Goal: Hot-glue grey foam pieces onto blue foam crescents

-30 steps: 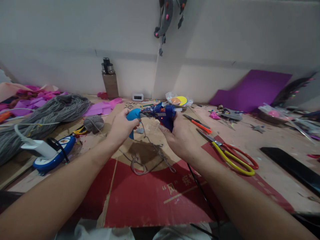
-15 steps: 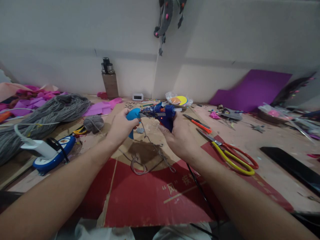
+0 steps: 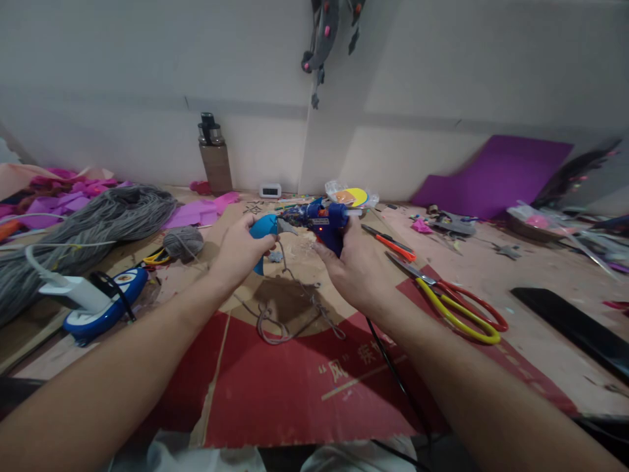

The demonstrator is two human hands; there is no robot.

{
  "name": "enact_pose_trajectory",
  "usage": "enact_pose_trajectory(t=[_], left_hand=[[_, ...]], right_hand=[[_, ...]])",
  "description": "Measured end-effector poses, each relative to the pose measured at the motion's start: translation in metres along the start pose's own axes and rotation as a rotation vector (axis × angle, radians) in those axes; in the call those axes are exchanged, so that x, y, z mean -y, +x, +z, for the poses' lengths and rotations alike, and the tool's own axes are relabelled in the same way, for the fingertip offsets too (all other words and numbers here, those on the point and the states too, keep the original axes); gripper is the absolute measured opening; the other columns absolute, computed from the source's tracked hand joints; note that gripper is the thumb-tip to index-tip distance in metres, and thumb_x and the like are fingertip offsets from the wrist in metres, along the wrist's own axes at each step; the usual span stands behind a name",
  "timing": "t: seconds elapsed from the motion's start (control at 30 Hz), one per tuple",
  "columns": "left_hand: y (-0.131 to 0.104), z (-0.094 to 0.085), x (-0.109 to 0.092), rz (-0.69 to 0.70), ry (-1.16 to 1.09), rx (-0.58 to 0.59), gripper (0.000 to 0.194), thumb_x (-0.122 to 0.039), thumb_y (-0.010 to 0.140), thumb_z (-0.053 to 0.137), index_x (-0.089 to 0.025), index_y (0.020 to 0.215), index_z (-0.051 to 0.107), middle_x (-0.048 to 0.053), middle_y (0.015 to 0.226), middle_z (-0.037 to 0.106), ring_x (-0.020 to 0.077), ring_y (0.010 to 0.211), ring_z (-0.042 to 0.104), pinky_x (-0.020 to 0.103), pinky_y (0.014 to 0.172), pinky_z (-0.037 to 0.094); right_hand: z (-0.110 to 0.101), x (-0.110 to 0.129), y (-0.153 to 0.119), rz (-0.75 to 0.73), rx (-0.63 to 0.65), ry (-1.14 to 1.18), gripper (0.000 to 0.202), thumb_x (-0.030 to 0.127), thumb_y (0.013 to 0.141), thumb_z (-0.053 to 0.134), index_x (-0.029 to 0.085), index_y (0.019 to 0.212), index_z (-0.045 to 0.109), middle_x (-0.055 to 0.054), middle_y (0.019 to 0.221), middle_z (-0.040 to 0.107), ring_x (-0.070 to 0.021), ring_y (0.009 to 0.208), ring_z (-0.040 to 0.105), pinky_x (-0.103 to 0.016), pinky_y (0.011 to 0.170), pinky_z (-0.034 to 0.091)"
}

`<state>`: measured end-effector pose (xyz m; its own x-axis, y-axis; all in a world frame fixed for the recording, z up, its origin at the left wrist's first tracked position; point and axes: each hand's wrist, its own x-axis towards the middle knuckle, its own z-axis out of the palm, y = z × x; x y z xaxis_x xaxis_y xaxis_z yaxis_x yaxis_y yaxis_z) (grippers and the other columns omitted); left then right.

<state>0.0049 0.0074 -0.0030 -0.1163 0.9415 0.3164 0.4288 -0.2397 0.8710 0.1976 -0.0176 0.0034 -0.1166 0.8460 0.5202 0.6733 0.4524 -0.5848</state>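
My right hand (image 3: 354,269) is wrapped round the handle of a blue hot glue gun (image 3: 331,215), which has a small red light lit and a glue stick poking out the back. The gun's nozzle points left, close to a curved blue felt-like piece (image 3: 264,226) pinched in my left hand (image 3: 240,249). A small grey pointed piece (image 3: 286,227) shows at the blue piece's right edge. Grey yarn (image 3: 275,337) hangs from there and lies looped on the cardboard (image 3: 275,393) below. My left fingertips are partly hidden behind the blue piece.
Right of my hands lie scissors with red and yellow handles (image 3: 457,305), an orange cutter (image 3: 398,246) and a black flat object (image 3: 570,328). At left are a blue power socket (image 3: 105,305), a yarn ball (image 3: 183,242) and a grey yarn hank (image 3: 113,219). The gun's black cord (image 3: 393,367) runs towards me.
The glue gun has shifted slightly right, and its nozzle is a little farther from the blue piece. The grey pointed piece shows more clearly now. Both hands keep their hold.
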Motion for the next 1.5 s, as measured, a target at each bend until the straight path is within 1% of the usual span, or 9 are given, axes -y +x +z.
enact_pose_trajectory(t=[0.3, 0.47, 0.6, 0.7, 0.8, 0.93, 1.1, 1.33, 1.5], left_hand=[[0.011, -0.004, 0.012, -0.031, -0.099, -0.048, 0.017, -0.020, 0.064, 0.066, -0.018, 0.078, 0.056, -0.001, 0.062, 0.061, 0.0123, 0.052, 0.056, 0.024, 0.049, 0.043], [0.014, 0.002, 0.015, -0.175, -0.463, -0.012, 0.026, -0.014, 0.060, 0.068, -0.017, 0.080, 0.052, 0.000, 0.067, 0.062, 0.0102, 0.053, 0.056, 0.022, 0.050, 0.044], [0.012, 0.004, 0.012, -0.194, -0.599, 0.028, 0.027, -0.011, 0.058, 0.069, -0.017, 0.078, 0.051, 0.000, 0.065, 0.061, 0.0092, 0.052, 0.054, 0.021, 0.048, 0.044], [0.010, 0.005, 0.009, -0.208, -0.653, 0.048, 0.024, -0.011, 0.059, 0.067, -0.016, 0.078, 0.052, 0.001, 0.066, 0.061, 0.0097, 0.052, 0.054, 0.020, 0.047, 0.044], [0.008, 0.006, 0.004, -0.209, -0.669, 0.053, 0.021, -0.011, 0.062, 0.066, -0.015, 0.078, 0.053, 0.001, 0.066, 0.062, 0.0091, 0.050, 0.053, 0.020, 0.047, 0.044], [0.003, 0.008, -0.003, -0.202, -0.688, 0.079, 0.021, -0.012, 0.064, 0.067, -0.015, 0.079, 0.052, 0.001, 0.067, 0.062, 0.0077, 0.050, 0.053, 0.019, 0.047, 0.044], [0.000, 0.011, -0.005, -0.175, -0.681, 0.087, 0.022, -0.013, 0.064, 0.068, -0.016, 0.079, 0.052, -0.002, 0.062, 0.059, 0.0088, 0.050, 0.055, 0.020, 0.048, 0.045], [0.000, 0.011, 0.000, -0.181, -0.618, 0.052, 0.020, -0.014, 0.066, 0.066, -0.015, 0.081, 0.053, 0.001, 0.067, 0.063, 0.0087, 0.053, 0.055, 0.020, 0.049, 0.047], [-0.001, 0.014, 0.001, -0.193, -0.581, 0.046, 0.018, -0.014, 0.065, 0.065, -0.015, 0.079, 0.053, 0.001, 0.067, 0.063, 0.0089, 0.052, 0.055, 0.021, 0.049, 0.046]], right_hand=[[0.000, -0.006, 0.004, 0.032, 0.027, 0.184, 0.040, 0.026, 0.081, 0.057, 0.019, 0.118, 0.044, -0.013, 0.105, 0.065, -0.0267, 0.087, 0.065, -0.045, 0.074, 0.055], [-0.001, -0.038, 0.023, 0.345, 0.102, 0.462, 0.021, 0.023, 0.078, 0.056, 0.019, 0.097, 0.047, -0.005, 0.081, 0.064, -0.0130, 0.051, 0.053, -0.030, 0.046, 0.048], [-0.005, -0.070, 0.037, 0.541, 0.275, 0.137, 0.009, 0.023, 0.079, 0.057, 0.017, 0.083, 0.053, -0.006, 0.067, 0.062, -0.0168, 0.056, 0.059, -0.033, 0.055, 0.051], [-0.017, -0.078, 0.040, 0.441, 0.314, -0.381, 0.021, 0.034, 0.081, 0.059, 0.015, 0.074, 0.057, -0.015, 0.073, 0.065, -0.0278, 0.075, 0.065, -0.041, 0.069, 0.050], [-0.027, -0.066, 0.037, 0.302, 0.118, -0.626, 0.024, 0.035, 0.082, 0.059, 0.015, 0.068, 0.057, -0.022, 0.088, 0.065, -0.0355, 0.097, 0.061, -0.047, 0.083, 0.046], [-0.004, -0.031, 0.026, 0.075, -0.130, -0.043, 0.014, 0.032, 0.084, 0.057, 0.019, 0.087, 0.052, -0.013, 0.097, 0.064, -0.0250, 0.098, 0.060, -0.043, 0.086, 0.047], [0.053, 0.002, 0.010, 0.237, 0.228, 0.871, 0.042, 0.025, 0.072, 0.068, 0.024, 0.098, 0.035, -0.002, 0.091, 0.064, -0.0156, 0.081, 0.065, -0.033, 0.073, 0.053], [0.050, -0.006, 0.005, 0.009, 0.049, 0.397, 0.005, 0.021, 0.082, 0.059, 0.020, 0.084, 0.055, 0.000, 0.079, 0.060, -0.0135, 0.074, 0.055, -0.029, 0.069, 0.044], [0.037, -0.006, 0.005, -0.224, -0.053, 0.136, 0.008, 0.017, 0.086, 0.056, 0.019, 0.080, 0.061, -0.003, 0.083, 0.059, -0.0143, 0.077, 0.053, -0.027, 0.069, 0.040]])
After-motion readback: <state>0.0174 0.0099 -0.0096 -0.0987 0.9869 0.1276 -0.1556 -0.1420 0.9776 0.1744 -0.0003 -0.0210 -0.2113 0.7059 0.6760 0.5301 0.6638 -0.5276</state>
